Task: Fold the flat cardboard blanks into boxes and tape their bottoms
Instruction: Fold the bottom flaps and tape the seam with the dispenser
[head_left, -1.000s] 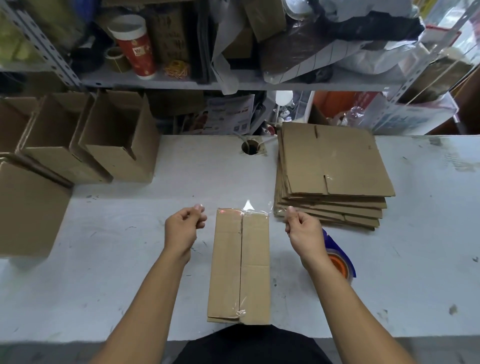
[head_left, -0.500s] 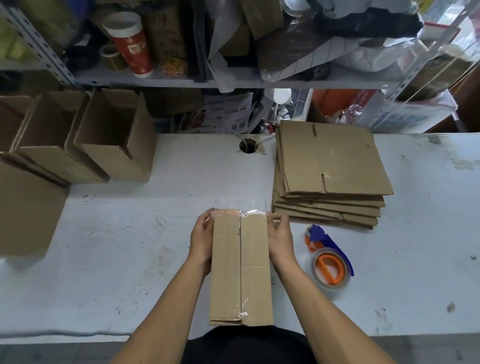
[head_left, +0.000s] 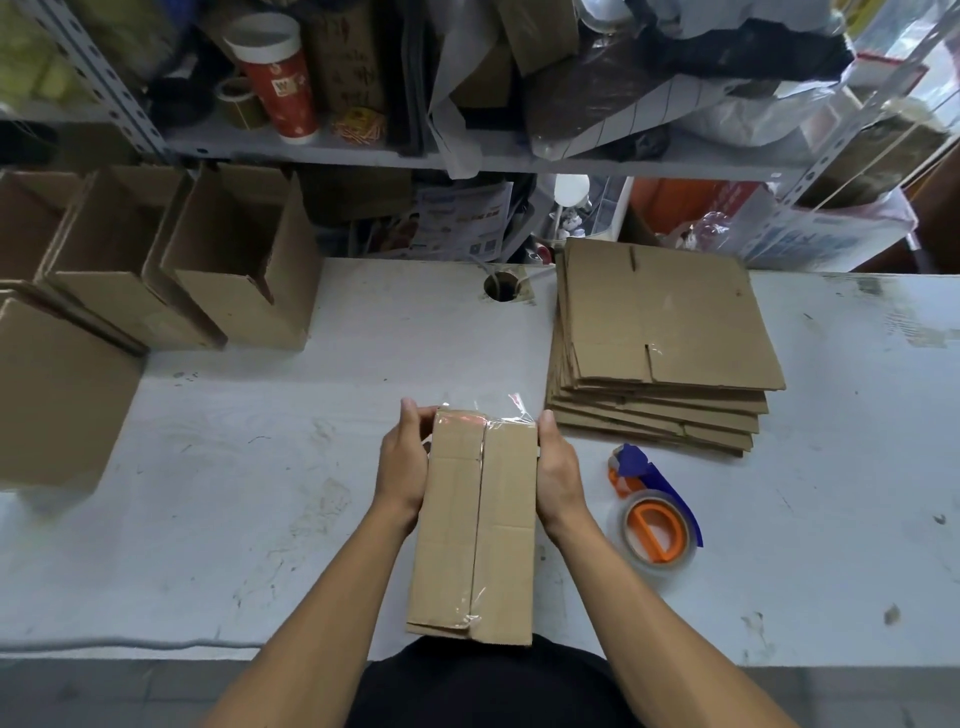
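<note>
A folded cardboard box (head_left: 498, 519) lies in front of me on the white table (head_left: 249, 493), its closed flaps facing up. Clear tape runs along the middle seam, and a loose tape end sticks up at the far edge. My left hand (head_left: 402, 467) grips the box's left side near the far corner, fingertips curled round the corner. My right hand (head_left: 558, 467) holds the right side the same way. A stack of flat cardboard blanks (head_left: 660, 327) lies to the far right.
An orange and blue tape dispenser (head_left: 657, 525) lies just right of my right wrist. Several open folded boxes (head_left: 234, 270) stand at the far left. A cable hole (head_left: 501, 286) is in the table behind the box. A cluttered metal shelf (head_left: 467, 150) runs along the back.
A second ago both hands were apart, stretching tape above the far end of the box. They have come down onto the box's two sides. The dispenser is now uncovered.
</note>
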